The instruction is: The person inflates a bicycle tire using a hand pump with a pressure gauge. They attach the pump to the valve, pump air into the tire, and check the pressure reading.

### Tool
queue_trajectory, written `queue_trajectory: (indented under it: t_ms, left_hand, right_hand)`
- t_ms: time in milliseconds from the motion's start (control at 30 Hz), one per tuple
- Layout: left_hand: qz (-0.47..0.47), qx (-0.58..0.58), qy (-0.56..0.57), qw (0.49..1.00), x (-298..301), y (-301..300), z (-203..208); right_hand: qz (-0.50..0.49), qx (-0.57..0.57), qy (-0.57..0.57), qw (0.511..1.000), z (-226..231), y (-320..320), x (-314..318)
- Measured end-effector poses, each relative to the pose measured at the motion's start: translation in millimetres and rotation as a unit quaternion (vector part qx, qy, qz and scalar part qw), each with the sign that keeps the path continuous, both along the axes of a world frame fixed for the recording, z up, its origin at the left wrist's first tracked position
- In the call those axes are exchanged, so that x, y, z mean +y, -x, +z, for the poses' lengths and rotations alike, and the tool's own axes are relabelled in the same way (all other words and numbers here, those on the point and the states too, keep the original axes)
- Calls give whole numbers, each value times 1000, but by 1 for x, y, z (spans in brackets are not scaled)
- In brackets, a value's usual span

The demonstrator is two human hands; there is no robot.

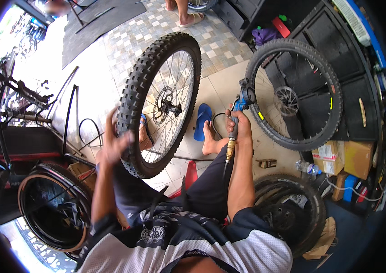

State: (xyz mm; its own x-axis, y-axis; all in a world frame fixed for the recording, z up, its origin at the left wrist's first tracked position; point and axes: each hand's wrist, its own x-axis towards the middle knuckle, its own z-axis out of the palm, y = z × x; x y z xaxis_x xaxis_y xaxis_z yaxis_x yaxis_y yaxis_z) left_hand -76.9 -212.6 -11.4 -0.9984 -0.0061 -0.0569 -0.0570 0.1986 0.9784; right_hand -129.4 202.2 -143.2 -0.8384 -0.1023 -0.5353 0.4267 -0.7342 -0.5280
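Gripping air hose (232,136), right hand (240,127); brown cartons (345,159) beside wheel (293,93).

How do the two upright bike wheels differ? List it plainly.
The knobby wheel in front of the left hand has chunky tread blocks; the slimmer-tyred wheel has a smoother, thinner tyre with small yellow marks on its rim. The knobby wheel stands edge-on to the person, by the knees; the slimmer-tyred wheel leans against dark cabinets, its face showing. The right hand holds an air-hose gun at the slimmer-tyred wheel. Both have disc rotors and spokes.
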Motion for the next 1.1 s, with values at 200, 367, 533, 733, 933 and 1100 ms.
queue_trajectory:
  t_ms: [200,367,533,733,933,1100]
  left_hand:
    - [135,-1,262,956,10,-95,-49]
    - [67,-49,236,968,-18,-7,7]
    - [240,-66,29,968,-77,38,12]
    - [272,-163,121,941,-169,14,-60]
    - [320,-351,-77,876,-268,13,-114]
    - [340,-388,-116,849,-298,0,-140]
  right_hand:
    - [22,-1,-14,1000,1,2,-7]
    - [31,-16,-41,999,2,4,-14]
    - [26,-22,-44,998,4,3,-7]
    - [28,-9,-54,998,11,7,-9]
    - [42,-34,-56,997,18,16,-19]
    - [35,-62,-87,994,20,25,-27]
